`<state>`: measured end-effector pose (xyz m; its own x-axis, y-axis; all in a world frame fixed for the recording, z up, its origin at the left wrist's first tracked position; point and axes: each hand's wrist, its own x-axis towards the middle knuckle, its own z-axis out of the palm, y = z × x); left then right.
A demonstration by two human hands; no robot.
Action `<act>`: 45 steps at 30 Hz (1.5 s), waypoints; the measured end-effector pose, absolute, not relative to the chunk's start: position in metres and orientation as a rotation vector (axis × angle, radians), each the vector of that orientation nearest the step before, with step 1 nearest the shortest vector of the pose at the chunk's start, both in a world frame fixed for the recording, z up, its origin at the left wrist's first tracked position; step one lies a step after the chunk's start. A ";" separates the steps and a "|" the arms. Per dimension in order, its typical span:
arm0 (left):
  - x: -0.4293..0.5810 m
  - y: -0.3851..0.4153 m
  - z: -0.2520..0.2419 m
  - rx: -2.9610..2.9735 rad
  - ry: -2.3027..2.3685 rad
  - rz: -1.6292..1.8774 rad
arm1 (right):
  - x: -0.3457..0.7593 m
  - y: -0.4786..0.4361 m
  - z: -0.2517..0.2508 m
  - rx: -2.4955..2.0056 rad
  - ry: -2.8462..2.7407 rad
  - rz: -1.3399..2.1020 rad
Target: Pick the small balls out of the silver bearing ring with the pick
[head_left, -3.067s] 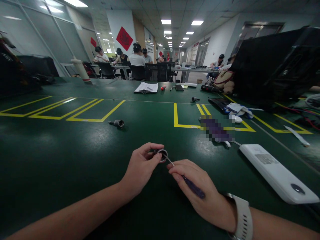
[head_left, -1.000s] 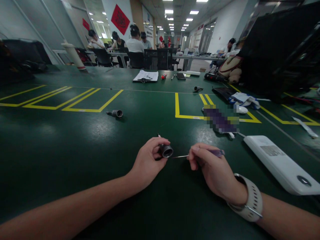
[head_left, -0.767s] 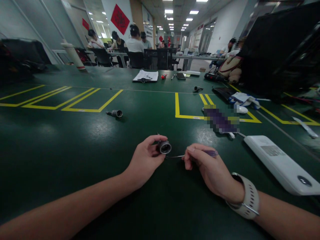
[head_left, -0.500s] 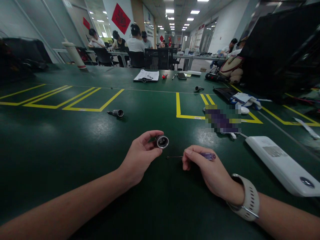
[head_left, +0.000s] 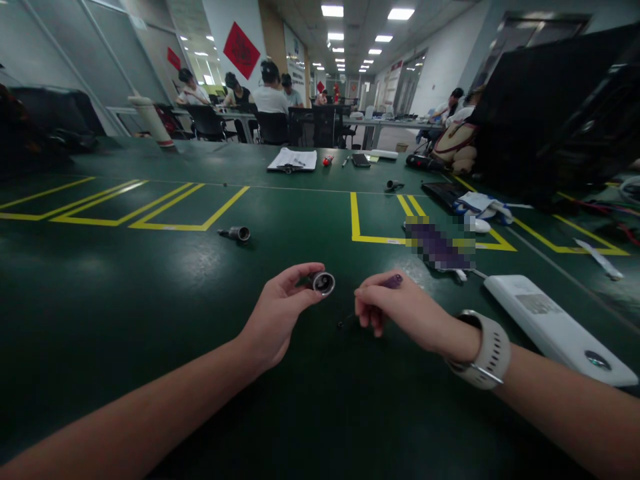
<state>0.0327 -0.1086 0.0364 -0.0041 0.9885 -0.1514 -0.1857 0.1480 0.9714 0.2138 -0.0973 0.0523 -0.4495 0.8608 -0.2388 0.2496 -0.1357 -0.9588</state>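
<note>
My left hand (head_left: pixel 277 310) is closed around a hollow, round metal part (head_left: pixel 324 284), thumb below and fingers above. Its open end faces me, and some inner detail shows inside the rim. To the right, my right hand (head_left: pixel 395 303) grips a small screwdriver (head_left: pixel 394 281) with a purple handle. The thin shaft slopes down to the left, and a small dark bit sits at its tip, too small to make out. That tip is apart from the metal part. Beyond my left hand, a similar metal part (head_left: pixel 236 233) with a narrow stem lies on the green table (head_left: pixel 175 293).
A white power bank (head_left: pixel 555 327) lies to the right, with a blurred-out phone-like object (head_left: pixel 437 245) beyond it. Farther back are another metal part (head_left: pixel 393 185), a clipboard with papers (head_left: pixel 293 160) and a cloth (head_left: pixel 483 205). Yellow tape (head_left: pixel 377 239) marks the table. People sit in the background.
My right hand has shifted slightly left and turned the screwdriver, so its handle points up more and its tip points lower. My left hand still holds the metal part nearly unmoved.
</note>
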 end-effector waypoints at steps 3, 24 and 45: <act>0.029 -0.106 0.036 0.950 1.168 1.209 | 0.210 -0.094 0.035 -1.089 -1.321 1.782; 0.029 -0.108 0.037 0.927 1.100 1.227 | 0.210 -0.119 0.032 -0.850 -1.791 1.066; 0.036 -0.107 0.035 0.917 1.142 1.311 | 0.204 -0.130 0.038 -0.726 -2.137 0.632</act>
